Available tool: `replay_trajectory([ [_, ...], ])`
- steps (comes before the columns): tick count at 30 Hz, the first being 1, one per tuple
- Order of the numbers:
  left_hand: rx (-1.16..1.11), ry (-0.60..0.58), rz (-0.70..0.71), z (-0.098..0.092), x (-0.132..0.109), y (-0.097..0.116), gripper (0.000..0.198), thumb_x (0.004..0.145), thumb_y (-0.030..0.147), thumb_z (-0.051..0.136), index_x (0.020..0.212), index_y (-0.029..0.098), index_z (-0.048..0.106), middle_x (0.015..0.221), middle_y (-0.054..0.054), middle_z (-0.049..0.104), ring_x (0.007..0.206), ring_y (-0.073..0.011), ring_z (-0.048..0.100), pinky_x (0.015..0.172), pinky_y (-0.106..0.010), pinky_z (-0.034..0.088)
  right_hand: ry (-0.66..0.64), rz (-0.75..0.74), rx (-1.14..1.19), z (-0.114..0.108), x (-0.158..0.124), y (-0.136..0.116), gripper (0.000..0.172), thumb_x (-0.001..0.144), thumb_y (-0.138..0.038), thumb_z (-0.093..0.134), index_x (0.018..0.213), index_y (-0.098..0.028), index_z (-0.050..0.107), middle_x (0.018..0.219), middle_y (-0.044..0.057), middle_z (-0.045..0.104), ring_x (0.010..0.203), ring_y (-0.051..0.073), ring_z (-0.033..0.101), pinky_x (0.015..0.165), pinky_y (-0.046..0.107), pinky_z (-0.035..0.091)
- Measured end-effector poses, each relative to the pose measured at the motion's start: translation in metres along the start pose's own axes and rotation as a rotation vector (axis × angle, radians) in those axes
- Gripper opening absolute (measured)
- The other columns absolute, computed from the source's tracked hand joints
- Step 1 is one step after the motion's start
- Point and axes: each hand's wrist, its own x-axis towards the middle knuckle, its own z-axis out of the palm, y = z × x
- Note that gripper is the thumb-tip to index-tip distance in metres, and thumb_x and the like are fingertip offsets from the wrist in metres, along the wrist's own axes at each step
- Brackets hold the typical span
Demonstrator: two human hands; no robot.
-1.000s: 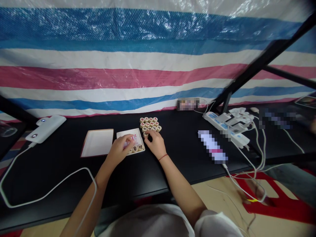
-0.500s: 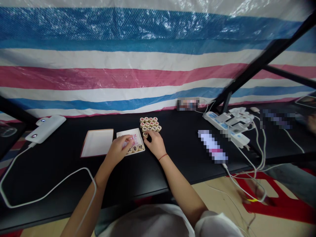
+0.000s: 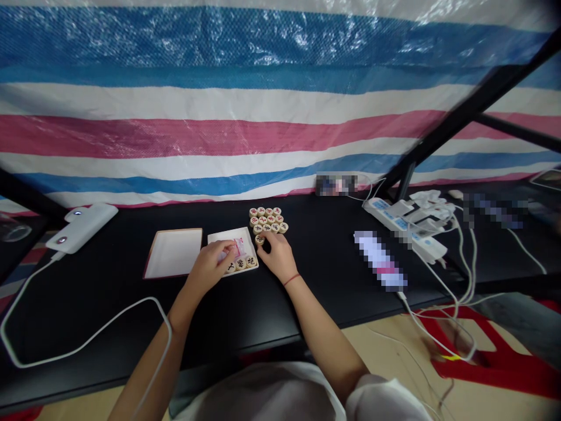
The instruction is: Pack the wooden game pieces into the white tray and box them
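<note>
My right hand [image 3: 277,257] is closed on a round Chinese chess piece [image 3: 259,240] at the near left end of a block of chess pieces [image 3: 267,220]. The rows show red characters at the back and black ones nearer me. Over the white open box [image 3: 215,237] my left hand [image 3: 213,262] has its fingertips pinched together; what they hold, if anything, is hidden. A pink-and-white printed item [image 3: 239,248] lies in the box beside those fingertips. Along the box's near side sit a few black-lettered pieces [image 3: 241,265], partly covered by my left hand.
Left of the box lies a pale shallow lid [image 3: 173,253] with a dark red edge. A white device [image 3: 82,228] with a cable is at far left. On the right are a blurred phone [image 3: 379,260] and a crowded power strip [image 3: 405,228]. Striped sheeting [image 3: 219,134] hangs behind the black table.
The camera view has shifted very slightly. Both hands keep their places at the box and the chess pieces, with no piece visibly moved.
</note>
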Motion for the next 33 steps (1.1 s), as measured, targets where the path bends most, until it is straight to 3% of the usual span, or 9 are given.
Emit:
replay_trajectory([
  [13, 0.077, 0.037, 0.023, -0.004, 0.004, -0.007, 0.027, 0.089, 0.038, 0.047, 0.093, 0.022, 0.068, 0.091, -0.005, 0.073, 0.084, -0.0203, 0.066, 0.082, -0.033, 0.049, -0.006, 0.014, -0.033, -0.001, 0.001, 0.000, 0.014, 0.081, -0.018, 0.057, 0.094, -0.021, 0.062, 0.088, 0.006, 0.066, 0.084, 0.023, 0.059, 0.077, 0.032, 0.047],
  [18, 0.263, -0.021, 0.036, -0.012, 0.001, -0.009, 0.025, 0.085, 0.026, 0.046, 0.081, 0.023, 0.070, 0.086, -0.005, 0.073, 0.085, -0.0229, 0.060, 0.083, -0.038, 0.042, 0.112, -0.015, 0.040, -0.008, 0.000, -0.010, 0.011, 0.084, -0.022, 0.055, 0.090, -0.020, 0.064, 0.091, 0.008, 0.064, 0.086, 0.021, 0.059, 0.082, 0.031, 0.047],
  [20, 0.333, -0.071, 0.038, -0.013, -0.002, -0.008, 0.023, 0.084, 0.025, 0.049, 0.080, 0.025, 0.071, 0.087, -0.004, 0.073, 0.089, -0.0243, 0.058, 0.083, -0.040, 0.039, 0.063, -0.014, 0.101, -0.010, -0.002, -0.016, 0.016, 0.089, -0.025, 0.051, 0.095, -0.020, 0.065, 0.083, 0.005, 0.064, 0.077, 0.018, 0.060, 0.076, 0.027, 0.046],
  [22, 0.366, -0.122, 0.033, -0.012, -0.005, -0.007, 0.020, 0.082, 0.028, 0.053, 0.082, 0.026, 0.072, 0.090, -0.004, 0.072, 0.091, -0.0256, 0.056, 0.083, -0.041, 0.036, -0.066, -0.012, 0.130, -0.011, -0.003, -0.022, 0.019, 0.092, -0.026, 0.048, 0.096, -0.022, 0.065, 0.075, 0.001, 0.064, 0.068, 0.015, 0.060, 0.068, 0.024, 0.044],
  [25, 0.376, -0.153, 0.012, -0.009, -0.009, -0.004, 0.016, 0.080, 0.034, 0.058, 0.078, 0.026, 0.072, 0.089, -0.005, 0.072, 0.092, -0.0269, 0.055, 0.082, -0.040, 0.035, -0.209, -0.010, 0.075, -0.010, -0.004, -0.029, 0.023, 0.094, -0.027, 0.046, 0.081, -0.022, 0.065, 0.070, 0.000, 0.065, 0.066, 0.014, 0.062, 0.064, 0.022, 0.040],
  [28, 0.385, -0.168, 0.001, -0.010, -0.010, 0.000, 0.013, 0.077, 0.033, 0.060, 0.074, 0.024, 0.069, 0.088, -0.006, 0.071, 0.093, -0.0273, 0.055, 0.081, -0.040, 0.035, -0.238, 0.002, 0.010, -0.008, -0.003, -0.031, 0.028, 0.094, -0.024, 0.046, 0.070, -0.021, 0.061, 0.070, 0.001, 0.066, 0.068, 0.015, 0.063, 0.063, 0.022, 0.038],
  [33, 0.343, -0.274, -0.021, -0.019, -0.009, 0.008, 0.012, 0.077, 0.032, 0.055, 0.074, 0.022, 0.062, 0.083, -0.003, 0.069, 0.094, -0.0261, 0.055, 0.084, -0.041, 0.034, -0.229, 0.035, -0.020, -0.004, -0.003, -0.029, 0.026, 0.093, -0.022, 0.047, 0.071, -0.020, 0.061, 0.073, 0.002, 0.068, 0.070, 0.015, 0.064, 0.065, 0.022, 0.038],
])
